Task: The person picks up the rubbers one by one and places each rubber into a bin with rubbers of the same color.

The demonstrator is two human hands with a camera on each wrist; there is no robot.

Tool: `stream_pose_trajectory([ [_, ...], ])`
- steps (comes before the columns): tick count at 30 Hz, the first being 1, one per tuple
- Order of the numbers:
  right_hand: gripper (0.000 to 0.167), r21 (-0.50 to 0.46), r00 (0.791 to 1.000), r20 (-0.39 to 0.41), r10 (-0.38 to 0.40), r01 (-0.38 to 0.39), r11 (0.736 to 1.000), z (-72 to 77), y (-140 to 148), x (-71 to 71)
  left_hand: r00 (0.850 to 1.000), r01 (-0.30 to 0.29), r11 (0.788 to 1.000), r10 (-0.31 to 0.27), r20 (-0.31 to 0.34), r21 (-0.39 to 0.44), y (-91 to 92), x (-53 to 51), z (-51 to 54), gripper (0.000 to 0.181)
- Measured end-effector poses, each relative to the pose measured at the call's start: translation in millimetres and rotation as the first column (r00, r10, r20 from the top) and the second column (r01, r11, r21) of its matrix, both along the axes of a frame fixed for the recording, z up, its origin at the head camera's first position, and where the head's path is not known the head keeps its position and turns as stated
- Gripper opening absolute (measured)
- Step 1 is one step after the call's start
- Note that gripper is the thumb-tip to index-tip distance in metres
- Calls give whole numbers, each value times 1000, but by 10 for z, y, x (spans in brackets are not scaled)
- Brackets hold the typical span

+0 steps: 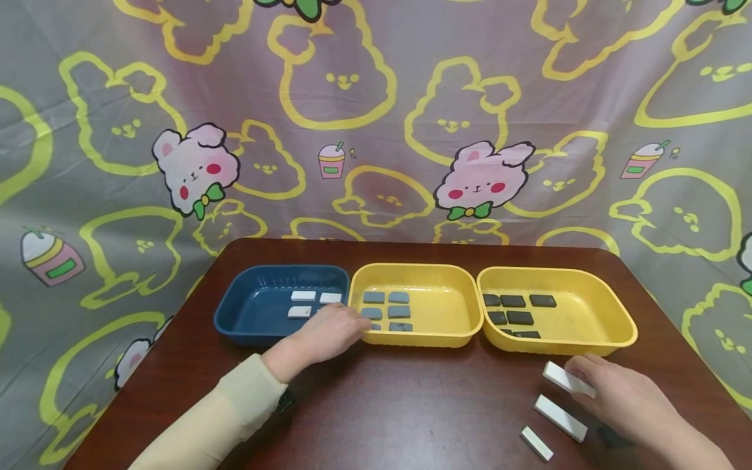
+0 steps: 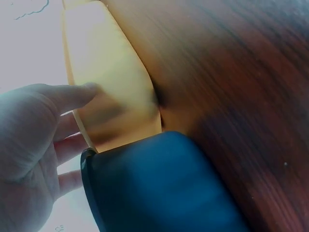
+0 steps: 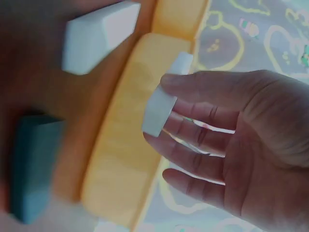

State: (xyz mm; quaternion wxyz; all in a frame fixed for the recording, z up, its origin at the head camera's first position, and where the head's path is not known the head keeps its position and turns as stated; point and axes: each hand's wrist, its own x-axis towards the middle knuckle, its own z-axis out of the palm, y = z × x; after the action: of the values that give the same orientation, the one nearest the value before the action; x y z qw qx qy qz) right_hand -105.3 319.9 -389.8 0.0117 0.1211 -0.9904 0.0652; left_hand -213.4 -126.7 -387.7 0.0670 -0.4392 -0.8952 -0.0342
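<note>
My right hand (image 1: 623,391) pinches a white rectangular block (image 1: 568,378) between thumb and fingers, just in front of the right yellow bin (image 1: 611,313). On the table below it lie a second white block (image 1: 560,418) and a smaller white one (image 1: 537,444). A dark green block (image 3: 36,164) shows in the right wrist view. My left hand (image 1: 329,331) reaches over where the blue bin (image 1: 247,326) meets the middle yellow bin (image 1: 458,329). In the left wrist view its thumb (image 2: 72,96) overlaps the yellow wall; the other fingertips are hidden behind the rim, and no block shows in it.
White blocks (image 1: 303,296) lie in the blue bin, partly covered by my left hand. Several grey blocks (image 1: 399,312) sit in the middle bin, several black ones (image 1: 519,318) in the right bin. A patterned curtain (image 1: 376,117) hangs behind the brown table (image 1: 399,405).
</note>
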Motion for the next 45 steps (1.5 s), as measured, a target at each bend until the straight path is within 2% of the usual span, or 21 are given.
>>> stream_pose_trajectory([
  [2,31,-10,997,-67,39,-40,999,57,-64,21,1000,-13,1000,13,14,13,-11,2,0,6],
  [6,32,-23,977,-179,112,-118,993,203,-201,25,998,-49,997,45,47,68,-54,33,32,16],
  [10,31,-32,968,-201,148,-157,987,381,-335,-23,995,-86,985,77,68,150,-136,92,101,27],
  [15,33,-41,945,-232,229,-245,969,556,-491,-177,989,-150,954,145,38,260,-322,167,224,34],
  [18,34,-24,922,-258,289,-305,952,632,-610,-309,976,-214,933,219,15,290,-474,172,295,35],
  [21,34,-7,900,-270,342,-357,934,695,-756,-443,951,-302,905,309,24,300,-646,142,351,34],
  [24,33,3,889,-248,385,-397,918,745,-922,-579,914,-401,870,402,56,287,-832,87,376,34],
  [29,36,19,897,-169,408,-411,912,818,-1210,-771,844,-533,813,529,87,235,-1150,-9,363,35],
  [33,38,37,881,-147,450,-450,892,844,-1422,-906,784,-620,766,615,86,173,-1387,-82,339,43],
  [38,36,69,842,-169,513,-509,858,830,-1679,-1035,686,-728,677,720,106,113,-1685,-166,257,58],
  [42,33,82,806,-198,558,-554,829,791,-1868,-1107,599,-797,604,780,181,34,-1870,-217,190,70],
  [44,32,83,787,-214,579,-575,814,768,-1954,-1136,557,-815,578,800,223,-37,-1925,-231,173,76],
  [45,32,80,784,-212,583,-581,810,762,-2000,-1147,542,-818,571,805,241,-68,-1941,-234,167,76],
])
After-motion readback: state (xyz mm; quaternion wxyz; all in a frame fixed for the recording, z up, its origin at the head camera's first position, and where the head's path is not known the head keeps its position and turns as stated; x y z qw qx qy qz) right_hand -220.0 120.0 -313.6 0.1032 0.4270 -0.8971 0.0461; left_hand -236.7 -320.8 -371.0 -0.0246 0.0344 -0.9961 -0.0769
